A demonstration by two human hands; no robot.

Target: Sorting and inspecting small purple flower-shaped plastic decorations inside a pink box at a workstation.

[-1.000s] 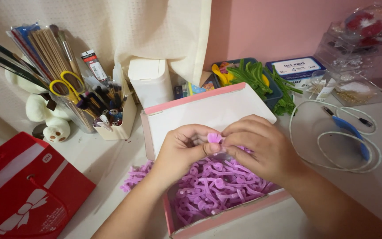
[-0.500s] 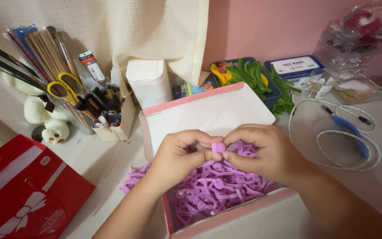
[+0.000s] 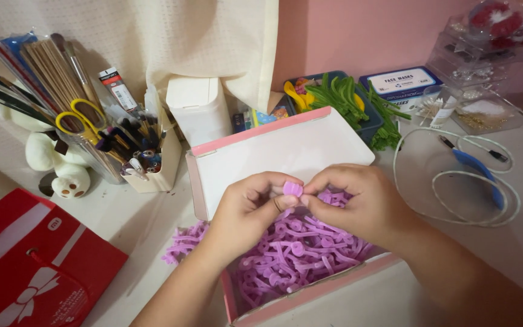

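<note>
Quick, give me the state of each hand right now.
Left hand: pinched shut on the small purple piece.
Right hand: fingertips closed on the same purple piece, over the pink box.

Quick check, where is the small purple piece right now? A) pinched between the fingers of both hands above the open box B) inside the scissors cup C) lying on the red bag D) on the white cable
A: both the left hand and right hand pinch the small purple piece at their fingertips, above the pink-edged box of purple strips.
</note>
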